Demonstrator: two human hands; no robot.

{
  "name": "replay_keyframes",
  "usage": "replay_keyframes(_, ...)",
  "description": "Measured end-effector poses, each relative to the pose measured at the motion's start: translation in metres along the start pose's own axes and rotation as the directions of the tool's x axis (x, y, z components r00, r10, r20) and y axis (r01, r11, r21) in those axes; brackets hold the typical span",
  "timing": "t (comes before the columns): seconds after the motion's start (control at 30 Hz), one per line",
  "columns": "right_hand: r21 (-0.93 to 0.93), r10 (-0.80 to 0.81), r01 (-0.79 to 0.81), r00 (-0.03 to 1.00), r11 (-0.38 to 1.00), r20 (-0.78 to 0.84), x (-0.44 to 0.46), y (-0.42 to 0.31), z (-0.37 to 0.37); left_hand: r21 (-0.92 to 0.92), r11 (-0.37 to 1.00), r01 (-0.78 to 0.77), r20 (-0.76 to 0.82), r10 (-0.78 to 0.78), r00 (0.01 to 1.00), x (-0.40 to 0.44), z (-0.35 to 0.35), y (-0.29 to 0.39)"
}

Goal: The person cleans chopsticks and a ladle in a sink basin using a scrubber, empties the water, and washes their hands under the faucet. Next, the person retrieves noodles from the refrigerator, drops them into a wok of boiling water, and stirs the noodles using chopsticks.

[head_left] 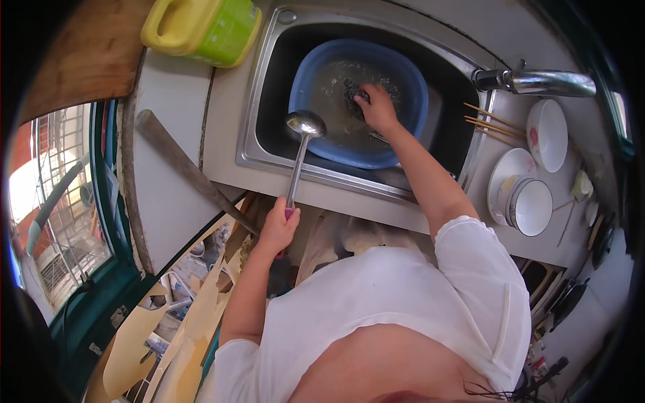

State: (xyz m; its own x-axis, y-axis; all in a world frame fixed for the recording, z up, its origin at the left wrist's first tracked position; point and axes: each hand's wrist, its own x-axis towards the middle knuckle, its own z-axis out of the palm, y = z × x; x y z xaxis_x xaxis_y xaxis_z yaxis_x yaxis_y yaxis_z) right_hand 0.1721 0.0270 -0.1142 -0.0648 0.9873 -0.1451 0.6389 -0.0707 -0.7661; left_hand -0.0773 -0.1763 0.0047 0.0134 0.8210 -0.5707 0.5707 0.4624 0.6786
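Note:
My left hand [277, 227] is closed round the handle of a metal ladle [307, 125]. The bowl of the ladle is at the near left rim of a blue basin [302, 60], which stands in the sink [250, 138]. Over the cloudy water [336, 127] in the basin, my right hand [377, 111] grips a dark wire scourer [352, 94] between thumb and fingers. Some shiny utensils lie in the water near the right hand, too unclear to name.
A tap [547, 82] juts over the sink's right side. Chopsticks [494, 125], a tilted white bowl [547, 134] and stacked bowls [531, 207] stand on the right counter. A yellow-green jug [215, 33] is at the back left. A long wooden stick [178, 161] leans across the left counter.

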Motion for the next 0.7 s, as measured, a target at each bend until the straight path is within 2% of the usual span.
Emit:
replay_keyframes(0.07, 0.131, -0.047, 0.049, 0.999, 0.99, -0.011, -0.03, -0.035, -0.011, 0.002, 1.0, -0.002, 0.034, 0.002, 0.999, 0.003, 0.001, 0.002)
replay_keyframes(0.13, 0.123, -0.232, 0.239, 0.97, 0.963, -0.067, -0.052, -0.061, 0.001, 0.021, 1.0, 0.007, 0.066, -0.009, 0.998, 0.007, 0.0, 0.008)
replay_keyframes(0.2, 0.16, -0.36, 0.361, 0.932, 0.919, -0.036, -0.059, -0.082, 0.024, 0.095, 0.995, -0.043, 0.1, 0.033, 0.994, 0.01, -0.002, 0.018)
replay_keyframes(0.27, 0.179, -0.148, 0.118, 0.974, 0.977, 0.169, -0.039, -0.104, 0.024, 0.136, 0.989, -0.057, 0.118, 0.041, 0.992, 0.011, -0.003, 0.023)
replay_keyframes(0.33, 0.234, 0.078, -0.173, 0.927, 0.957, 0.368, -0.012, -0.099, 0.026, 0.15, 0.987, -0.051, 0.111, 0.035, 0.993, 0.012, -0.007, 0.026)
replay_keyframes(0.4, 0.313, 0.25, -0.476, 0.795, 0.822, 0.553, 0.018, -0.08, 0.035, 0.204, 0.976, -0.078, 0.077, 0.063, 0.995, 0.016, -0.003, 0.013)
replay_keyframes(0.5, 0.576, 0.41, -0.702, 0.712, 0.419, 0.569, 0.009, -0.055, 0.064, 0.219, 0.975, -0.032, 0.07, 0.016, 0.997, 0.012, 0.002, 0.016)
replay_keyframes(0.6, 0.631, 0.587, -0.551, 0.789, 0.546, 0.181, -0.041, -0.107, 0.043, 0.176, 0.984, -0.015, 0.048, 0.006, 0.999, 0.015, 0.002, 0.021)
replay_keyframes(0.63, 0.556, 0.513, -0.389, 0.855, 0.734, -0.079, -0.054, -0.109, 0.056, 0.169, 0.985, -0.041, 0.047, 0.034, 0.998, 0.013, 0.004, 0.019)
replay_keyframes(0.7, 0.589, 0.511, -0.398, 0.859, 0.703, -0.03, -0.043, -0.103, 0.059, 0.16, 0.982, -0.103, 0.037, 0.098, 0.994, 0.015, 0.005, 0.016)
